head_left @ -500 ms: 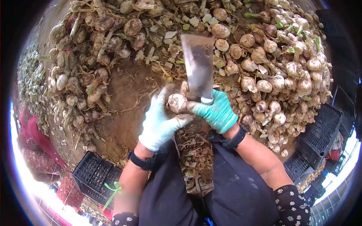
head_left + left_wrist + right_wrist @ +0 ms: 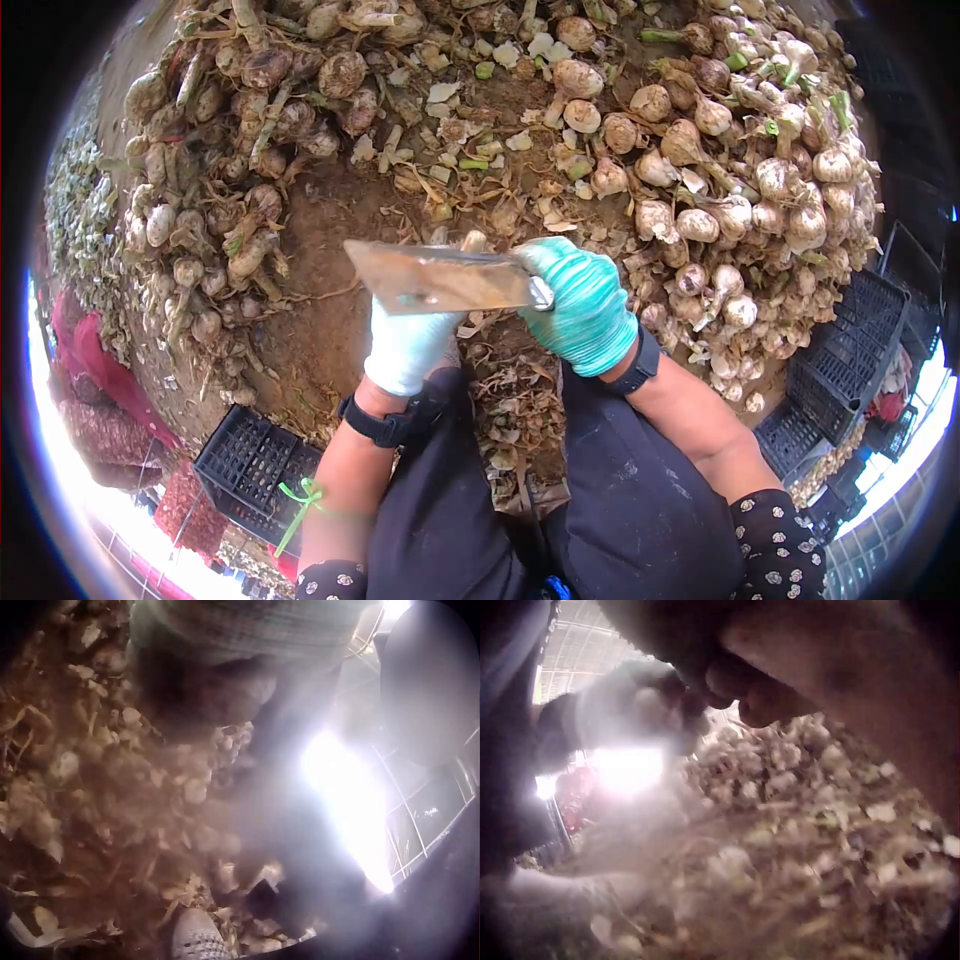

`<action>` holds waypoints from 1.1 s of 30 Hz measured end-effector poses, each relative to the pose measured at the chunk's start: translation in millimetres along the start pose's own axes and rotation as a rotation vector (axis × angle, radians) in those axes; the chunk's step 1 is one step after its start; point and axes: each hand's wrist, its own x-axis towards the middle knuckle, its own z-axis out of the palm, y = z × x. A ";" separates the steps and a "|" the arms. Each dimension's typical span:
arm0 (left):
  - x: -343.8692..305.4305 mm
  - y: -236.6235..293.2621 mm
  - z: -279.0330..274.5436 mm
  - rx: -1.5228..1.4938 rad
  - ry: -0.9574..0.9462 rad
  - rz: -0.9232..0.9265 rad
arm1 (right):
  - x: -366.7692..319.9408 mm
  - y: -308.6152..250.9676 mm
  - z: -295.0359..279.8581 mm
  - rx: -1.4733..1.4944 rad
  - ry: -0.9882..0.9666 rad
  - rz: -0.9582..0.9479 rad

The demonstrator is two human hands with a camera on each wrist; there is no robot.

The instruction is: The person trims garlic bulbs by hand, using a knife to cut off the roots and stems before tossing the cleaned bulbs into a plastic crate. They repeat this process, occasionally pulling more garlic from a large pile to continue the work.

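Observation:
In the head view the gloved right hand [image 2: 583,308] grips the handle of a wide cleaver [image 2: 445,280], its blade lying level and pointing left. The blade passes in front of the gloved left hand [image 2: 405,348] and hides its fingers and the bulb of garlic it holds. Above the blade's upper edge a short garlic stem [image 2: 474,241] sticks up. The left wrist view shows a blurred glove [image 2: 247,630] at its top; the right wrist view is dark and smeared around the hand.
Garlic with stems lies heaped at the left [image 2: 265,120], and more bulbs [image 2: 735,215] are piled at the right. Black crates stand at the lower left [image 2: 250,460] and right [image 2: 850,335]. Peelings [image 2: 515,390] cover the ground between the knees.
The cleaver has swung from upright above the hands to level across the left hand. The right hand has turned with it, and the bulb has gone out of sight behind the blade.

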 end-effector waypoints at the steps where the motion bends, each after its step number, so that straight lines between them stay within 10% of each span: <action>1: -3.3 3.5 3.9 0.094 0.036 0.102 | -0.5 4.3 1.5 -0.033 -0.012 -0.036; 3: -6.0 11.8 -0.9 0.100 0.024 0.123 | -3.1 28.1 10.4 -0.094 -0.049 -0.057; 6: -2.9 18.4 -12.8 0.296 0.162 0.311 | -16.3 59.4 0.7 -0.217 -0.107 0.492; 8: 10.3 17.8 -23.2 0.132 0.252 -0.068 | -21.2 55.5 -8.9 0.001 0.062 0.571; 12: 13.2 58.3 30.3 -0.279 -0.203 0.141 | -16.5 58.0 7.4 0.389 0.220 0.569; 14: 35.5 44.3 32.0 0.494 -0.221 0.488 | -13.8 56.9 3.1 0.308 0.208 0.703; 18: 93.3 5.3 38.5 1.378 0.031 0.372 | -24.6 53.4 4.1 0.712 0.503 0.963; 26: 149.1 37.3 32.7 1.535 -0.281 0.008 | -46.2 53.1 13.2 0.661 0.329 1.028; 33: 32.6 -63.1 -54.9 1.490 -0.134 0.265 | -63.1 71.3 20.7 0.625 0.368 0.991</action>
